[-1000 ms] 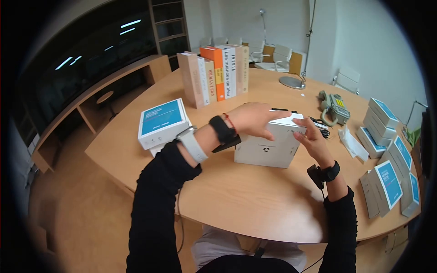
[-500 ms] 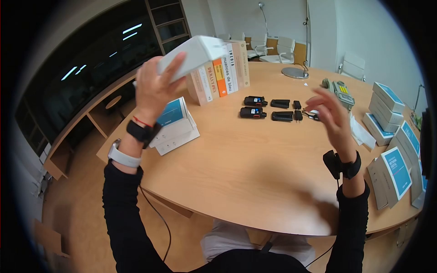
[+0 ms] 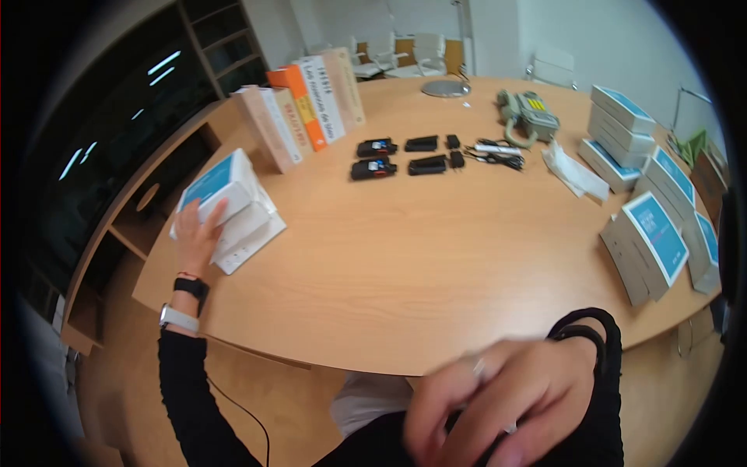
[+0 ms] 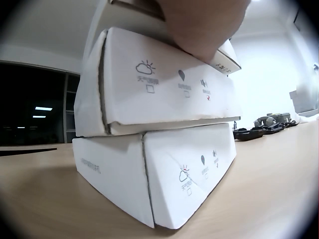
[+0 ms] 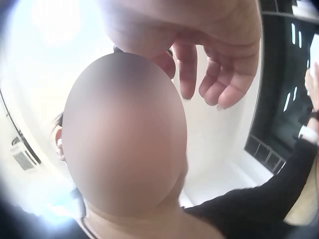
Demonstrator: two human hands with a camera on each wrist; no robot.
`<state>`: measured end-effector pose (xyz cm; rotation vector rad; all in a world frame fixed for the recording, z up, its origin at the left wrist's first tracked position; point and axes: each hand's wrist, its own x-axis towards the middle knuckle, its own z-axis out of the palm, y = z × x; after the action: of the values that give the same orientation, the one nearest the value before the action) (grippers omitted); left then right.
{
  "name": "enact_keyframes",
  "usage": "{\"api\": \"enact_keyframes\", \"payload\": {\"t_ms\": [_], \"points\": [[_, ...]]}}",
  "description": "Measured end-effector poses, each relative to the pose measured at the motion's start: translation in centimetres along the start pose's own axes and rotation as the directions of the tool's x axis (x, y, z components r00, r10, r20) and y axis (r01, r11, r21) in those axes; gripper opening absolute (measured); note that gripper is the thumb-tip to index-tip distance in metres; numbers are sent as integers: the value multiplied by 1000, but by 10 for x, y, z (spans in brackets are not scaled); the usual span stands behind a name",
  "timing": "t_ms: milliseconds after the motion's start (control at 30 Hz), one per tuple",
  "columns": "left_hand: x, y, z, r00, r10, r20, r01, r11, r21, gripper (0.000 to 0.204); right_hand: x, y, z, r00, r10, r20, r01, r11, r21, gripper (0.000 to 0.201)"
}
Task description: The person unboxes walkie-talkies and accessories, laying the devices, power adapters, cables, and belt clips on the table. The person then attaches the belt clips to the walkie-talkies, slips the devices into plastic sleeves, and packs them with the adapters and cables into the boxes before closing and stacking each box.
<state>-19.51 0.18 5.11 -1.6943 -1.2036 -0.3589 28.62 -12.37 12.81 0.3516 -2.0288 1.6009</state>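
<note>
My left hand (image 3: 198, 237) grips the near side of a white box with a blue top (image 3: 210, 185), at the top of a stack at the table's left. In the left wrist view, two white boxes (image 4: 164, 87) (image 4: 187, 172) lie one on the other beneath that hand (image 4: 204, 25). My right hand (image 3: 502, 401) is raised close to the head camera, blurred; the right wrist view shows this hand (image 5: 199, 40) with loosely bent fingers, beside a person's blurred head. Nothing is seen in it. Two black handheld devices (image 3: 373, 168) (image 3: 377, 147) lie mid-table.
Beside the devices are black holders (image 3: 428, 164), small black blocks (image 3: 457, 159) and cables (image 3: 502, 159). Upright books (image 3: 323, 101) stand at the back left. A telephone (image 3: 529, 117), white tissue (image 3: 574, 173) and several boxed items (image 3: 646, 245) are on the right.
The box over the devices was lifted, uncovering them, and carried left in my left hand onto the stack. My right hand let go and came back toward the head camera. The head view has shifted.
</note>
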Motion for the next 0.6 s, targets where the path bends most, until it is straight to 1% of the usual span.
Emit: {"api": "enact_keyframes", "payload": {"t_ms": [33,67,100,133,167,200,233,267,300,333,367,400,467,500,567,600], "points": [[0,2,-3,999,4,41,-2,999,-35,56,-2,10,18,995,-92,-48,100,976,193,15],[-2,3,-4,998,13,54,-11,999,-44,56,-5,19,31,977,-182,-112,211,905,369,19],[-1,6,-5,997,22,68,-19,999,-49,55,-5,23,38,974,-179,-136,217,907,361,19],[0,11,-6,997,37,63,-33,997,-63,55,-6,28,42,960,-233,-156,277,874,400,19],[1,15,-8,998,14,57,-11,998,-55,54,-7,30,44,943,-286,-171,333,835,438,18],[3,17,-12,999,-11,52,14,999,-43,53,-6,28,42,941,-290,-176,338,835,433,18],[6,21,-16,999,-7,46,9,999,-42,53,-5,26,37,929,-334,-161,371,847,381,18],[14,33,-23,1000,2,-6,-3,999,-40,49,-4,24,33,915,-378,-143,404,854,327,18],[21,46,-30,998,12,-57,-15,999,-39,46,-4,22,31,912,-383,-145,409,854,322,18],[30,60,-37,998,17,-59,-20,999,-40,46,-5,21,29,916,-376,-139,401,856,327,18],[41,77,-43,999,-7,-32,-1,972,-236,41,-6,21,29,921,-366,-133,389,859,333,17],[52,95,-48,1000,-28,1,25,906,-424,36,-7,23,33,922,-363,-136,387,861,330,17],[74,131,-58,994,14,106,48,828,-559,25,-8,32,41,889,-407,-212,458,810,366,16],[81,146,-59,995,15,102,45,828,-559,25,-5,32,38,888,-409,-211,460,810,363,16],[94,169,-57,986,59,155,84,627,-774,18,-1,30,28,814,-571,-106,580,791,196,13],[100,176,-55,987,66,148,75,623,-778,18,-4,27,31,813,-572,-109,582,792,186,13]]}}
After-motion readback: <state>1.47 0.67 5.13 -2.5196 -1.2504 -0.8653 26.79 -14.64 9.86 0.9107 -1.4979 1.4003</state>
